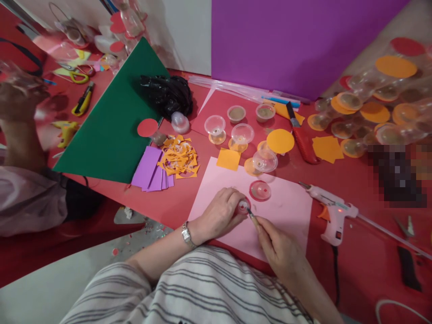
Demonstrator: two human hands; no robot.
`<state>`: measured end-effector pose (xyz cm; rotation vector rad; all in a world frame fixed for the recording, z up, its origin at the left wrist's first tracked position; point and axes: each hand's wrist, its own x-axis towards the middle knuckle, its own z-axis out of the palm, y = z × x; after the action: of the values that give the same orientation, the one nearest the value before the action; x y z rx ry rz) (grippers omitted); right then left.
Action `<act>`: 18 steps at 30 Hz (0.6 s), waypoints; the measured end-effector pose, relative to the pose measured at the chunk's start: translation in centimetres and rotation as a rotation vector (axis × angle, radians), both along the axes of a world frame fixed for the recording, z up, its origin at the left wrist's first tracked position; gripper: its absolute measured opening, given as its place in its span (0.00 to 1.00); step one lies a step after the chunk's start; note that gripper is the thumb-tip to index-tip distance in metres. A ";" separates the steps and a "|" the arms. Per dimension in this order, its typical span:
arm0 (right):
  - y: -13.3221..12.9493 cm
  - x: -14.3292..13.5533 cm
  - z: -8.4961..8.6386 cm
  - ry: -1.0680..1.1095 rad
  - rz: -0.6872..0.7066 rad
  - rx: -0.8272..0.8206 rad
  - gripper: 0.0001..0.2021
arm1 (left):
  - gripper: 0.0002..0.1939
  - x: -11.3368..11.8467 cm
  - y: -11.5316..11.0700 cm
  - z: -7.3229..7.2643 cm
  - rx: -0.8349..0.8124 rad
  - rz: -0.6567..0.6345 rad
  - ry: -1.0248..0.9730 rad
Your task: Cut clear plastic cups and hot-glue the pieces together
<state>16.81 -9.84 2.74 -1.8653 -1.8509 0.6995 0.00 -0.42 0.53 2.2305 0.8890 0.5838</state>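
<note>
My left hand [219, 213], with a wristwatch [186, 235] on its wrist, grips a small clear plastic cup [243, 206] over the pink sheet [286, 216]. In my right hand [278, 245] is a slim tool [254, 218] with a wooden handle; its dark metal tip meets the cup, and its exact kind is unclear. Just beyond lies a clear plastic lid [260, 191] with a red rim. Clear cups [265, 159] with orange discs stand farther back, near an orange paper square [228, 159].
A glue gun [332, 211] with a lit red light lies right, its cord trailing down. A red utility knife [303, 141] lies behind. Stacked cups [374, 112] fill the back right. Orange scraps [178, 156], purple cards [151, 171] and a green board [114, 126] lie left, beside another person's arm [22, 139].
</note>
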 end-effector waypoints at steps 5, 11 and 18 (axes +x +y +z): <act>0.2 0.1 -0.5 -0.020 0.007 -0.020 0.21 | 0.10 0.1 0.1 0.1 -0.002 -0.005 -0.011; 0.7 0.2 -0.5 -0.088 0.052 0.018 0.21 | 0.10 0.0 0.0 -0.2 -0.035 -0.006 -0.012; 1.2 0.2 0.0 -0.340 0.179 0.244 0.19 | 0.10 0.0 0.0 -0.3 -0.028 -0.005 -0.001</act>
<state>16.98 -8.63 2.76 -1.7559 -2.2213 0.2005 -0.01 -0.38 0.27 2.2061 0.8856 0.5665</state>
